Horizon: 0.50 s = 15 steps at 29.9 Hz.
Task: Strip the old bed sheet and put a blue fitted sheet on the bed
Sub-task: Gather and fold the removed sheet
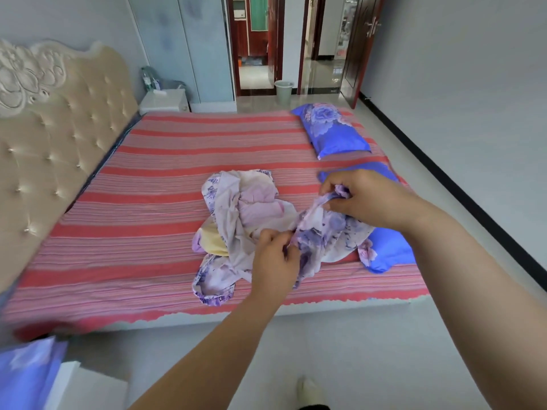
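two hands (273,255) (362,199) — fingers curled on crumpled sheet (242,214)

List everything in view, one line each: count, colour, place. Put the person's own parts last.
floral sheet: one, pale lilac and white with purple flowers, bunched on the middle of the bed.
striped cover: one, red and pink, spread over the bed.
pillows: two, blue with flowers, along the bed's right edge; the nearer is partly under the sheet.
headboard: one, beige, tufted, left.
nightstand: one, white, beside the headboard.
bin: one, pale green, by the doorway.
blue fabric: one, bottom left corner.
left hand: grips the sheet's edge.
right hand: pinches the sheet, further along.
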### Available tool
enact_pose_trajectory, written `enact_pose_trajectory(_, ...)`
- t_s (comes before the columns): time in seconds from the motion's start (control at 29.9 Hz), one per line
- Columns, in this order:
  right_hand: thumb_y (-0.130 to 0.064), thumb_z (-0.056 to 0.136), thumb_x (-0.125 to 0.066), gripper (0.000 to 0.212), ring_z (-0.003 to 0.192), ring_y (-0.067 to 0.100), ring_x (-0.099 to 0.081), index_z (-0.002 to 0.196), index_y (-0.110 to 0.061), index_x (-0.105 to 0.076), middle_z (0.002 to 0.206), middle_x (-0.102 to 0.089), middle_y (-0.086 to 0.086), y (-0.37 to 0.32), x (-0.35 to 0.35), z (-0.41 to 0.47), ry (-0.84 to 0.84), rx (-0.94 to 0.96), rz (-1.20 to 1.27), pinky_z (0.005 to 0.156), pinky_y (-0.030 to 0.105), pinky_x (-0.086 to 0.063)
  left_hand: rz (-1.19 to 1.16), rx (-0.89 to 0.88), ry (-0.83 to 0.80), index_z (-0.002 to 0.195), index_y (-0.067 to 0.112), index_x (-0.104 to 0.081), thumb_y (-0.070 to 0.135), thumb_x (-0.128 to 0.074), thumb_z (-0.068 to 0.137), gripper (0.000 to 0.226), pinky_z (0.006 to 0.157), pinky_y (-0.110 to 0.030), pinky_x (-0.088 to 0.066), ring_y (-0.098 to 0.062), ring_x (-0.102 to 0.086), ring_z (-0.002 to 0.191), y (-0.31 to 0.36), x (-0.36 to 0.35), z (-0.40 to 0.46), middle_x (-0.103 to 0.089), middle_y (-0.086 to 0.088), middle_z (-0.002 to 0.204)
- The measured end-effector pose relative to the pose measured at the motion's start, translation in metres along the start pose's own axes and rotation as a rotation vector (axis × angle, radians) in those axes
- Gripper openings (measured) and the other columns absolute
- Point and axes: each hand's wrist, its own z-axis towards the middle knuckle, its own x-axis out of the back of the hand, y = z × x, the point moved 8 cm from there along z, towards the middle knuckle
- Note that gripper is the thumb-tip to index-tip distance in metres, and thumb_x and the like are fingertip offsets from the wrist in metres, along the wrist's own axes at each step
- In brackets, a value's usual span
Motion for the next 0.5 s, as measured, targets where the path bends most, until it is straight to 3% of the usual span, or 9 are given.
enact_pose_trajectory(0.07,-0.015,0.086,-0.065,0.011,0.065,-0.010,-0.051,0.094,-0.023,-0.065,0.069,-0.052,-0.018,-0.004,0.002,-0.014,-0.021,0.018,0.031,0.060,0.006,-0.038,0.077,-0.155,0.083,0.086,0.017,-0.066,0.023,-0.048,0.085,0.019,0.082,-0.034,-0.049,-0.025,-0.050,0.105,0.014,0.004,-0.012,-0.045,-0.003,0.118)
enact_pose_trajectory(0.13,-0.012,0.086,-0.063,0.019,0.067,-0.008,-0.052,0.089,-0.030,-0.065,0.071,-0.057,-0.016,-0.007,0.003,-0.023,-0.055,0.036,0.039,0.061,0.009,-0.039,0.149,-0.343,0.078,0.089,0.011,-0.069,0.025,-0.052,0.088,0.022,0.092,-0.029,-0.042,-0.023,-0.044,0.120,0.033,0.003,-0.018,-0.044,-0.002,0.136)
enact_pose_trajectory(0.23,-0.011,0.086,-0.060,0.026,0.069,0.004,-0.052,0.086,-0.037,-0.065,0.078,-0.063,-0.010,-0.007,-0.001,-0.032,-0.099,0.055,0.021,0.061,0.016,-0.040,0.180,-0.497,0.092,0.092,0.006,-0.070,0.021,-0.057,0.086,0.020,0.088,-0.016,-0.034,-0.016,-0.050,0.104,0.059,0.006,-0.024,-0.056,-0.002,0.121)
enact_pose_trajectory(0.37,-0.014,0.086,-0.062,0.018,0.066,0.001,-0.051,0.089,-0.031,-0.067,0.073,-0.058,-0.013,-0.002,-0.002,-0.040,-0.114,0.056,0.004,0.060,0.015,-0.039,0.145,-0.601,0.158,0.077,0.006,-0.064,0.018,-0.060,0.084,0.014,0.072,-0.021,-0.038,-0.017,-0.053,0.082,0.087,0.009,-0.032,-0.053,0.001,0.102)
enact_pose_trajectory(0.5,-0.020,0.086,-0.065,0.011,0.069,0.000,-0.053,0.089,-0.030,-0.068,0.076,-0.061,-0.011,0.005,0.002,-0.046,-0.134,0.078,-0.002,0.065,0.018,-0.043,0.145,-0.655,0.217,0.074,0.003,-0.061,0.014,-0.061,0.083,0.014,0.066,-0.024,-0.040,-0.018,-0.052,0.078,0.104,0.006,-0.040,-0.048,0.001,0.099)
